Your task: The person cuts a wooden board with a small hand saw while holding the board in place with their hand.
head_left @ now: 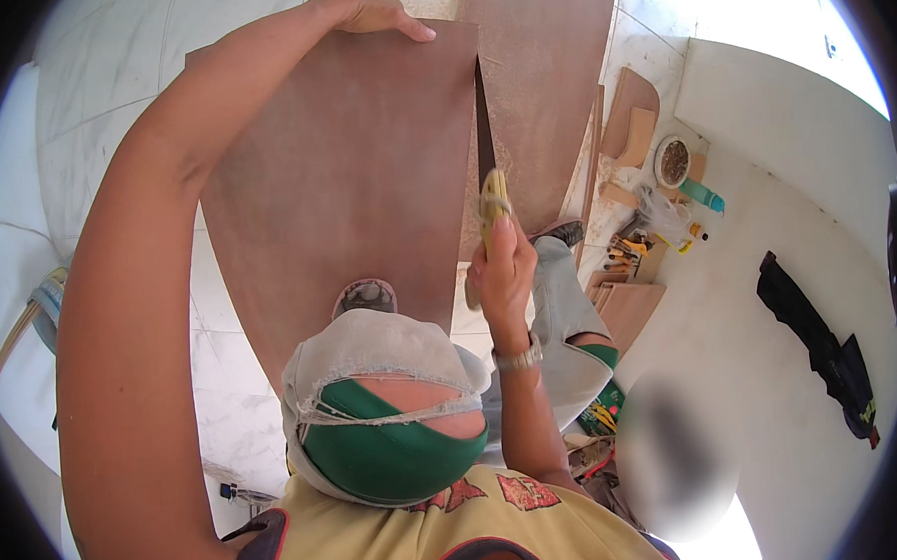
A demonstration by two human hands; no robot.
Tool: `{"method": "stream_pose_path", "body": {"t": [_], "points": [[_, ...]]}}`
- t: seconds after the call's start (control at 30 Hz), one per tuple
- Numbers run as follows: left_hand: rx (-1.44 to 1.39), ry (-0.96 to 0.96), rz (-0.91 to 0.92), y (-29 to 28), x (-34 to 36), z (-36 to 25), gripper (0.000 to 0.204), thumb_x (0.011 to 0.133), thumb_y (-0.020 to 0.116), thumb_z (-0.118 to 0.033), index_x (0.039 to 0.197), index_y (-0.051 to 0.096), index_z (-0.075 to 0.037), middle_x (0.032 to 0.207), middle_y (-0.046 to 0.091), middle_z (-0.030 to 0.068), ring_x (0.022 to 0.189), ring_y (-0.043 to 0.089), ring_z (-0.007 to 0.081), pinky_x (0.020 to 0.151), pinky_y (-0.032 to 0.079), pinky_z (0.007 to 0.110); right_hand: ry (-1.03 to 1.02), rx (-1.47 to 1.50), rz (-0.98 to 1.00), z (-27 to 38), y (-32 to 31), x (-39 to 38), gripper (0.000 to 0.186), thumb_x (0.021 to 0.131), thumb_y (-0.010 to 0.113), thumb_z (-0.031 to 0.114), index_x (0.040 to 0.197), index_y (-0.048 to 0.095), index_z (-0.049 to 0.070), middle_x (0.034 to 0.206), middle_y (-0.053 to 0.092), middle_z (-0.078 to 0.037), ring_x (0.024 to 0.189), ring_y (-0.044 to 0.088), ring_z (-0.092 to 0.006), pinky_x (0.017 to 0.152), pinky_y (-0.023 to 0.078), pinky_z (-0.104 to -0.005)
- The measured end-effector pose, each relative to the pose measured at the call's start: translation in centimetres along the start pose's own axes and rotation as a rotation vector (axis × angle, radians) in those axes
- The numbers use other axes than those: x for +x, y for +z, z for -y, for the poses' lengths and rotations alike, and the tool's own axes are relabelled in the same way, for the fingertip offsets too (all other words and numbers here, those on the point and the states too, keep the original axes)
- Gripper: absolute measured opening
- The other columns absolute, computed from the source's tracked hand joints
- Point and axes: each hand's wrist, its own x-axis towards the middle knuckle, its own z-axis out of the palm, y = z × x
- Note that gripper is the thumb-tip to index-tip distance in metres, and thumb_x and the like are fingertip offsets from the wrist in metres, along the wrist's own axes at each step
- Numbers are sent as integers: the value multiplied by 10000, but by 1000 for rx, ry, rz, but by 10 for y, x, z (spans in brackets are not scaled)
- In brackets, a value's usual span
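Note:
A broad brown wooden board lies in front of me, with my shoe on its near part. At its far edge my left hand is closed over the rim, thumb on the upper face and the other fingers mostly hidden. My right hand is wrapped around the yellow handle of a handsaw. The saw's dark narrow blade points away from me along the board's right edge. Beyond that edge is a second brown board, dusted with sawdust.
Wood offcuts, a round container of brown bits, a teal bottle and a clear plastic bag lie to the right. Several hand tools sit nearer. Dark cloth shows against the pale surface at far right.

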Motion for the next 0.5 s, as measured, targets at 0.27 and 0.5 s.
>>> {"method": "stream_pose_path", "body": {"t": [0.27,0.5], "points": [[-15,-9,13,5,4,5,721,987,577,-683,1240,794,-44,1228,758,137,1162,668,267,1058,463,424,-40,33,43,5,33,91,442,1133,460,415,1200,653,23,703,475,49,550,409,-41,488,348,-263],[-96,1,36,-1,1,5,722,986,591,-675,1187,805,-15,1140,780,119,1094,692,237,1008,494,398,-131,6,0,-3,17,35,458,1132,458,434,1047,642,23,652,451,47,494,416,-48,441,341,-257]]}}
